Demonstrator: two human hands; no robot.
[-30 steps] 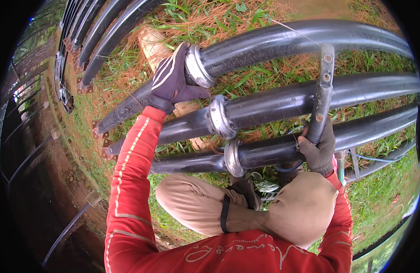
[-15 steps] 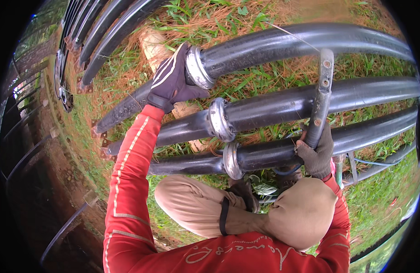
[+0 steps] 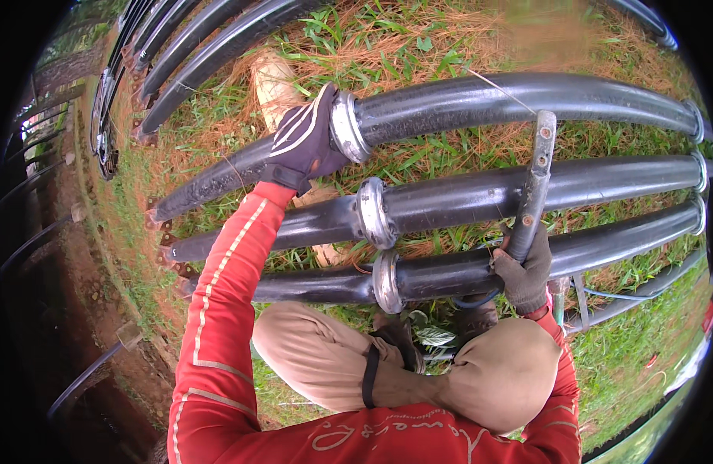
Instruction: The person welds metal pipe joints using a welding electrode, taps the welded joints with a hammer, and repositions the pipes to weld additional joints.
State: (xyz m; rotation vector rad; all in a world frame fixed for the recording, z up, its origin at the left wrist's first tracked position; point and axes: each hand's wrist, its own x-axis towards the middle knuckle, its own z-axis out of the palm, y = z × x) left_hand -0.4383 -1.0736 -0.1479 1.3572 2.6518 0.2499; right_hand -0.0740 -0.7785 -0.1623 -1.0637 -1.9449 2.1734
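Three long black metal poles lie side by side across the grass in front of me, each with a silvery metal collar. My left hand (image 3: 310, 143), in a dark glove with pale stripes, wraps round the far pole (image 3: 449, 104), right against its collar (image 3: 348, 127). My right hand (image 3: 525, 271), in a grey-brown glove, is closed on the lower end of a welding electrode holder (image 3: 536, 174), a dark tubular bar with copper-coloured screws. From its top, a thin rod (image 3: 502, 91) slants left over the far pole. The middle collar (image 3: 376, 213) and near collar (image 3: 387, 281) are untouched.
A pale log (image 3: 275, 85) runs beneath the poles. More black poles (image 3: 209, 66) lie at the far left. A blue cable (image 3: 615, 295) passes a grey metal bar (image 3: 643, 298) at the right. My bent knees (image 3: 507, 371) are close to the near pole.
The view has shifted, so the poles sit lower in the picture and collars at their right ends now show. Both hands keep their holds.
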